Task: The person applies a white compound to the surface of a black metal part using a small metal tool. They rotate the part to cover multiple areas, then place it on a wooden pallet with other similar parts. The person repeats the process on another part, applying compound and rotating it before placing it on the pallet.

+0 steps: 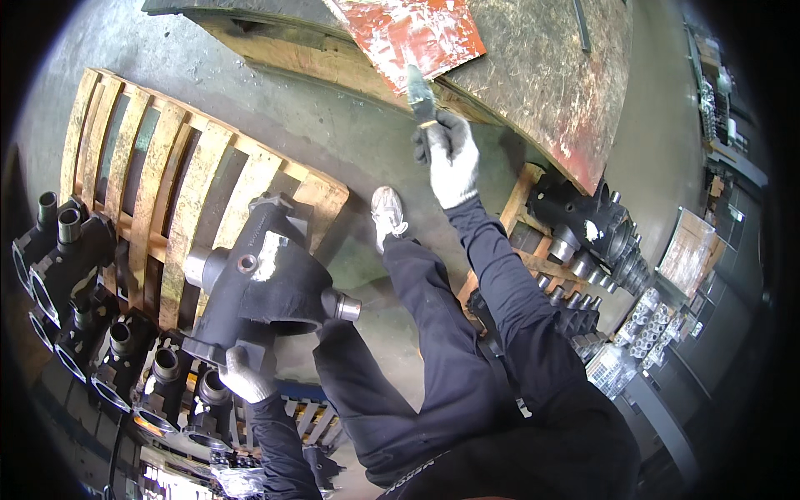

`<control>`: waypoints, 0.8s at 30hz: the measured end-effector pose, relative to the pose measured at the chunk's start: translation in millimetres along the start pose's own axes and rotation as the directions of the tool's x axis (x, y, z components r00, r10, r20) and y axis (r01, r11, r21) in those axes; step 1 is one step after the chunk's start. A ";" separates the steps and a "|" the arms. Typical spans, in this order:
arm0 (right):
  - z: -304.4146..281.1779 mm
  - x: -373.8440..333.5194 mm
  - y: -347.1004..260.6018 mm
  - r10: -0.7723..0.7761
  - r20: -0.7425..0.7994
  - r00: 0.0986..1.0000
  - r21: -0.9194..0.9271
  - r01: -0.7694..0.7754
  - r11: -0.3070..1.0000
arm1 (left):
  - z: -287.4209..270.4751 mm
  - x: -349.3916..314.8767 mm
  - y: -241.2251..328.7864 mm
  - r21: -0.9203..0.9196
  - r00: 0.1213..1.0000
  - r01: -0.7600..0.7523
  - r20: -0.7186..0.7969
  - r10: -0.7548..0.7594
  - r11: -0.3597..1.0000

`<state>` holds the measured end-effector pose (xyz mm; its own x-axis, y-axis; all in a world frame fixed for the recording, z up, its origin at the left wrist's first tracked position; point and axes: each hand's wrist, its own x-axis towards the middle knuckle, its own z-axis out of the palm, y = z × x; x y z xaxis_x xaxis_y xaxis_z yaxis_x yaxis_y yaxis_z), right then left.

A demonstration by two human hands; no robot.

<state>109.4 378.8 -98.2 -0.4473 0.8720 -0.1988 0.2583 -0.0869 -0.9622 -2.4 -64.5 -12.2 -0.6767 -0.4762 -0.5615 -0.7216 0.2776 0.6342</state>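
My right hand (454, 158), in a grey and white glove, is closed round the dark handle of a putty knife (419, 93). The knife's smeared blade is over the near corner of a red board (446, 42) streaked with white paste. To the left, a large black metal casting (287, 292) with bare metal pipe stubs stands by a wooden pallet. A white patch (268, 257) of paste sits on its upper face. My gloved left hand (247, 377) grips the casting's flange at its near end; some fingertips are hidden.
The red board lies on a worn wooden table (550, 83). Slatted pallet (150, 192) is at the left. More black castings (125, 350) line the left, and others (583, 217) stand right of my arm. My shoe (387, 208) is on the grey floor.
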 end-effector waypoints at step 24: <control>-58.4 14.2 -26.0 -0.140 -0.134 0.981 -0.474 0.061 0.879 | -16.6 21.1 -24.3 0.450 0.819 -0.573 0.317 0.478 0.685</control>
<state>146.3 421.5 -65.1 -0.3604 0.9321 -0.0357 0.6054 0.2046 -0.7692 3.3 -95.2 -30.6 -0.9455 0.0069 -0.3255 -0.1720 0.8382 0.5175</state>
